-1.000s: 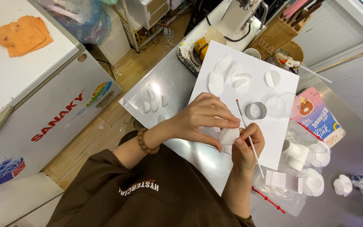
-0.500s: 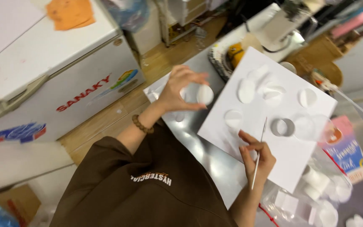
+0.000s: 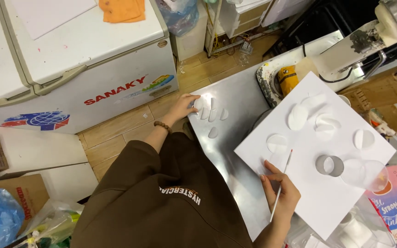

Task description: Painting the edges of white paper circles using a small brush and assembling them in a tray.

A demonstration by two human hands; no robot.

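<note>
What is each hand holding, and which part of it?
The right hand grips a thin brush around the middle of its stick. The left hand touches a white disc at the table's corner.

Bare steel table point(image 3: 240, 151) lies open between the white pieces point(image 3: 212, 115) at the left hand point(image 3: 184, 104) and the white board point(image 3: 318, 156). On the board, round discs point(image 3: 298, 117) and a metal ring cutter point(image 3: 329, 165) crowd the far half; the near corner beside the right hand point(image 3: 279, 193) is free.
</note>
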